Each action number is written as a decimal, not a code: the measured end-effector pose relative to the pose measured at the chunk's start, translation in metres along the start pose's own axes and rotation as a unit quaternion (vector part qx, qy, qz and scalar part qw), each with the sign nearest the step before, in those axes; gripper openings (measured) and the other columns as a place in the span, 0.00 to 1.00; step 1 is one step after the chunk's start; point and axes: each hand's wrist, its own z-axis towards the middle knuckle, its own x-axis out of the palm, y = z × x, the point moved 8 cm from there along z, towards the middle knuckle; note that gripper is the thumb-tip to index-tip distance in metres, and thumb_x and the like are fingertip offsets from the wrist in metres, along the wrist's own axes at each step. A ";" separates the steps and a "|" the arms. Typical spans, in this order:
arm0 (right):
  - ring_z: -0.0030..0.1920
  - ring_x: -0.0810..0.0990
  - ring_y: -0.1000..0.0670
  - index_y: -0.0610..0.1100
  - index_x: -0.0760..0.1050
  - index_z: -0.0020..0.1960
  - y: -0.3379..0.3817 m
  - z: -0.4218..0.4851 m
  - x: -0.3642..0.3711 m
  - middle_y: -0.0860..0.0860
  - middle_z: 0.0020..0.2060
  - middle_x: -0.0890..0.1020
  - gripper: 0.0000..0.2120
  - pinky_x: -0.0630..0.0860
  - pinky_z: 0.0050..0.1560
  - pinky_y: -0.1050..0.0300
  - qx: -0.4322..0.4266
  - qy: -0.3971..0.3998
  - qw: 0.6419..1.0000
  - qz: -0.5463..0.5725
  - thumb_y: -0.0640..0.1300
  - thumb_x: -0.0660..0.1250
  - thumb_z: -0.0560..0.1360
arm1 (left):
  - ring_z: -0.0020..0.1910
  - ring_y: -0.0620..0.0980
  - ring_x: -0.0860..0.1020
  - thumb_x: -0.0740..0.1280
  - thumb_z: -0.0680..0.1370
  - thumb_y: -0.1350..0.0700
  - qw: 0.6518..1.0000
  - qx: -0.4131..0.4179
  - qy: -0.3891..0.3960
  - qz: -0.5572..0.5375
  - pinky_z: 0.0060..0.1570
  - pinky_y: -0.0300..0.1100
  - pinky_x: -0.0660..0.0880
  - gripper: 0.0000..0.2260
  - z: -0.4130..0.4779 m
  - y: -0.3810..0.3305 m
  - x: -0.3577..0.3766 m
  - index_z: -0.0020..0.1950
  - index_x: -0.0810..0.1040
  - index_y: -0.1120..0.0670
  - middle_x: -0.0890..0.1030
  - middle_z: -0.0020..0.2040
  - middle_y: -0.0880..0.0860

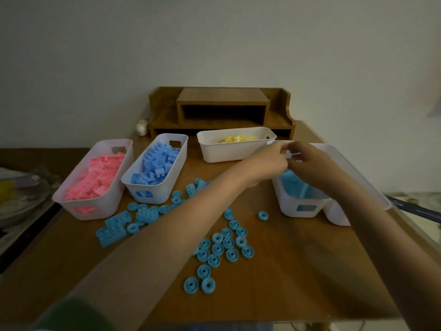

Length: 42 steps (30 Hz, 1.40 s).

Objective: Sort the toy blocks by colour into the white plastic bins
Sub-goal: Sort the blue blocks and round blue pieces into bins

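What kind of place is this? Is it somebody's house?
Probably a room in someone's home, at a small desk. The wooden table has a little wooden shelf unit at the back against a plain wall, and white bins of toy blocks sit on it.

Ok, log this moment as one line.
left hand and right hand: fingertips together above cyan-block bin, grip unclear | table: loose cyan rings, cyan bricks

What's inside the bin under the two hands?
Turquoise blocks show in the bin's near part; the left hand and right hand cover its far end, hiding the rest.
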 end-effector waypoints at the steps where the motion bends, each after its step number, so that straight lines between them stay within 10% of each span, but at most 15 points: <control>1: 0.63 0.73 0.47 0.43 0.68 0.68 0.012 -0.005 0.000 0.45 0.64 0.73 0.18 0.67 0.56 0.60 -0.036 -0.009 0.999 -0.005 0.42 0.62 0.78 | 0.64 0.52 0.70 0.56 0.79 0.66 0.999 0.005 -0.004 0.041 0.53 0.40 0.69 0.22 -0.008 0.002 -0.008 0.73 0.64 0.54 0.70 0.68 0.55; 7: 0.60 0.73 0.51 0.47 0.69 0.67 0.093 -0.030 0.052 0.50 0.62 0.74 0.18 0.68 0.59 0.60 -0.188 0.092 0.977 -0.040 0.44 0.64 0.77 | 0.67 0.55 0.60 0.56 0.77 0.67 0.962 -0.085 0.005 0.261 0.58 0.44 0.65 0.23 -0.079 0.075 -0.059 0.71 0.62 0.54 0.64 0.67 0.55; 16: 0.54 0.69 0.59 0.53 0.66 0.69 0.171 -0.080 0.145 0.57 0.60 0.71 0.19 0.63 0.51 0.67 -0.320 0.274 0.901 -0.097 0.50 0.61 0.79 | 0.70 0.43 0.56 0.61 0.77 0.64 0.970 -0.091 -0.019 0.225 0.68 0.43 0.61 0.28 -0.194 0.147 -0.123 0.61 0.60 0.31 0.59 0.67 0.41; 27: 0.68 0.62 0.49 0.54 0.58 0.74 0.192 -0.084 0.189 0.52 0.68 0.66 0.23 0.62 0.67 0.55 -0.325 0.275 0.897 -0.117 0.48 0.59 0.80 | 0.71 0.49 0.57 0.61 0.79 0.46 0.913 -0.203 -0.084 0.344 0.69 0.49 0.60 0.27 -0.209 0.201 -0.132 0.75 0.54 0.46 0.60 0.72 0.47; 33: 0.54 0.69 0.51 0.47 0.67 0.56 0.194 -0.078 0.185 0.49 0.54 0.74 0.10 0.69 0.55 0.56 -0.318 0.226 0.914 -0.115 0.49 0.63 0.77 | 0.68 0.48 0.67 0.65 0.78 0.48 0.924 -0.189 -0.112 0.312 0.66 0.48 0.67 0.25 -0.191 0.203 -0.133 0.72 0.62 0.50 0.69 0.69 0.49; 42: 0.56 0.68 0.55 0.48 0.67 0.66 0.171 -0.067 0.160 0.51 0.58 0.71 0.17 0.64 0.50 0.67 -0.269 0.210 0.938 -0.050 0.47 0.63 0.77 | 0.58 0.43 0.71 0.65 0.78 0.48 0.927 -0.156 -0.173 0.294 0.51 0.37 0.71 0.22 -0.186 0.178 -0.136 0.70 0.65 0.50 0.69 0.64 0.49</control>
